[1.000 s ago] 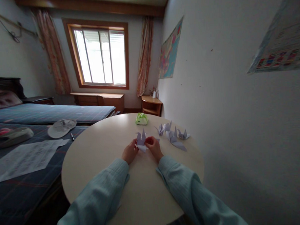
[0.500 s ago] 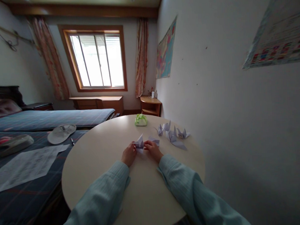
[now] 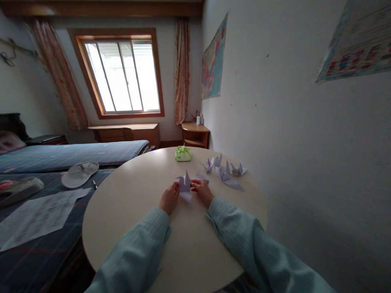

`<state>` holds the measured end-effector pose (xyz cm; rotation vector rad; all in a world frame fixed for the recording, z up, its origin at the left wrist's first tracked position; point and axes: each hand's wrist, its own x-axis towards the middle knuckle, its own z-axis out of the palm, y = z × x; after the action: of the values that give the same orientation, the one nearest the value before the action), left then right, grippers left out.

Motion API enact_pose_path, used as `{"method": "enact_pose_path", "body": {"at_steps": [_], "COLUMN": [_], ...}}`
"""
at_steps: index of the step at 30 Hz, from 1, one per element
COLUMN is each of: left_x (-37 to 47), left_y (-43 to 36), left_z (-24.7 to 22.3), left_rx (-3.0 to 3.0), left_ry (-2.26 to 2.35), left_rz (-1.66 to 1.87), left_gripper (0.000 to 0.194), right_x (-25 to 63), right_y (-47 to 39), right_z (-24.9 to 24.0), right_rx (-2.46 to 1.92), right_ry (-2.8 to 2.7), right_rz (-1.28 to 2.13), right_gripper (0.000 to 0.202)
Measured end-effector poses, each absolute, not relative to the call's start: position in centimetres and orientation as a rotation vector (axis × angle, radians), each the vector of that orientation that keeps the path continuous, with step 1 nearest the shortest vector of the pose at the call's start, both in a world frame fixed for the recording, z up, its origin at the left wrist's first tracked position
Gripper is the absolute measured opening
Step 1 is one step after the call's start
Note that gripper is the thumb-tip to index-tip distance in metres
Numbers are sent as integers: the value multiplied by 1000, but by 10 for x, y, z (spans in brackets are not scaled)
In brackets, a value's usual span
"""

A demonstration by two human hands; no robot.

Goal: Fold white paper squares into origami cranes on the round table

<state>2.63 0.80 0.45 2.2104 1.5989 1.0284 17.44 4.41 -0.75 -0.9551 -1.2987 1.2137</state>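
A pale lilac paper crane (image 3: 185,186) is between my hands above the near-middle of the round table, a pointed tip standing up and one flap facing me. My left hand (image 3: 169,199) pinches its left side, fingers closed. At the right side, my right hand (image 3: 202,192) closes its fingertips on the paper's edge. Another piece of folded paper (image 3: 202,177) lies just behind my right hand, partly covered by it. Farther right, several folded paper cranes (image 3: 224,173) rest close together on the table.
The round cream table (image 3: 127,217) stands near the wall on the right. A green tissue pack (image 3: 183,154) sits at its far edge. On the bed to the left lie a cap (image 3: 80,174), printed sheets (image 3: 34,218) and a pen (image 3: 94,184).
The crane between my hands has turned more upright, showing a taller tip and a wider front. My right hand has shifted slightly right. The whole view has tilted a little.
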Motion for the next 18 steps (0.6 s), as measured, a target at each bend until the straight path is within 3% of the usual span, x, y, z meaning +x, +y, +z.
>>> {"method": "enact_pose_path", "body": {"at_steps": [18], "left_x": [24], "left_y": [7], "left_z": [5], "left_rx": [2252], "left_ry": [1601], "left_rz": [1043], "left_gripper": [24], "right_x": [174], "right_y": [31], "right_z": [6], "right_rx": [-874], "right_ry": [-1193], "right_rz": [1408], "right_gripper": [17]}}
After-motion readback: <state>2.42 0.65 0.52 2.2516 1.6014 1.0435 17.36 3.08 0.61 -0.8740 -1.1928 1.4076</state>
